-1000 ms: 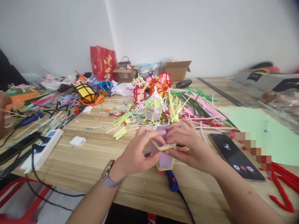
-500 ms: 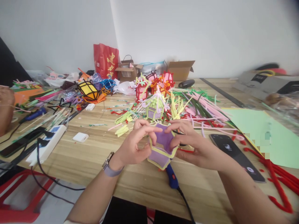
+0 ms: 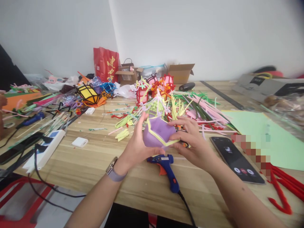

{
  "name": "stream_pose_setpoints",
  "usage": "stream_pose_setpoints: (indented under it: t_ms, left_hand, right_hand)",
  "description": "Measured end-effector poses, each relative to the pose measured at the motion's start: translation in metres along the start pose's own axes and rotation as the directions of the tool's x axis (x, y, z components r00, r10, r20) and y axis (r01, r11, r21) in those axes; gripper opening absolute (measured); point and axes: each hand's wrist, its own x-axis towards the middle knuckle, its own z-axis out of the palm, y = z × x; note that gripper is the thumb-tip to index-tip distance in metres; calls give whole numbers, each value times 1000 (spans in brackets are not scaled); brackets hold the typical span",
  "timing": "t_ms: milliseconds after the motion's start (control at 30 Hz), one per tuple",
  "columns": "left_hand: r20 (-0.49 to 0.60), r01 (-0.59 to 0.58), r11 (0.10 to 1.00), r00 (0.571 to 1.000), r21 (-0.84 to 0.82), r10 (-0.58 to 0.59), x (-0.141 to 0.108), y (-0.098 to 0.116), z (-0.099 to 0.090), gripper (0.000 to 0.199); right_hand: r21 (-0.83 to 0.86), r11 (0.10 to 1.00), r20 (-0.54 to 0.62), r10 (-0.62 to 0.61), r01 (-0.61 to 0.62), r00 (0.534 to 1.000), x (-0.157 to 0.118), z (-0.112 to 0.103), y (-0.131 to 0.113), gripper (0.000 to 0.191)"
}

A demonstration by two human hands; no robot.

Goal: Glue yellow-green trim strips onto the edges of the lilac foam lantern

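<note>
I have plain, pale walls across my feed, meeting in a corner left of centre, under soft, even light. A wood-grain table stretches back toward them. At lower left I make out a red frame beside what is probably light grey floor, though it's blurry there.
</note>
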Motion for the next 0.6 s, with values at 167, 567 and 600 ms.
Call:
stream_pose_setpoints:
  t_ms: [167, 567, 600]
  left_hand:
    - [76, 161, 987, 984, -9, -160, 2, 2, 9, 114]
    - [-61, -60, 992, 997, -108, 53, -5, -14, 21, 93]
    - [-78, -95, 991, 993, -95, 88, -6, -16, 21, 94]
  right_hand:
    - [-151, 986, -130, -85, 65, 988, -1, 2, 0, 10]
    - [-207, 964, -331, -228, 165, 916, -5, 14, 5, 57]
    - [-192, 967, -343, -226, 167, 912, -6, 15, 7, 69]
